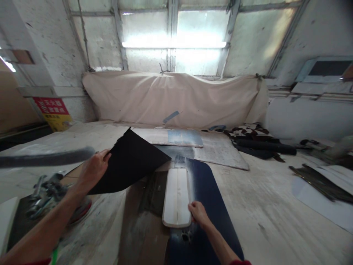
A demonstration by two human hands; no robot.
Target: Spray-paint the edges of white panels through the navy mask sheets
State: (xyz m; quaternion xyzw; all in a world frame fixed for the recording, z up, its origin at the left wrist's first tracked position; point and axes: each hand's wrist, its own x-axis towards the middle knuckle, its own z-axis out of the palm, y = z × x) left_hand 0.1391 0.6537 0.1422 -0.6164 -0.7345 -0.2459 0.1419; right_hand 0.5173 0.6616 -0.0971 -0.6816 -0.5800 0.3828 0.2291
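My left hand pinches the edge of a black sheet, fabric or leather, and holds it up at a slant over the table. At the centre, a white oblong panel with rounded corners lies partly over a dark blue board. My right hand has its fingers closed on the panel's right edge. Just left of the panel is a dark, flat piece, partly covered by it. Brown cardboard lies beneath.
Metal tools lie by my left forearm. Flat grey boards rest at the back, before a hanging beige cloth. Dark rolls and scraps lie back right. White and dark flat pieces are at the right.
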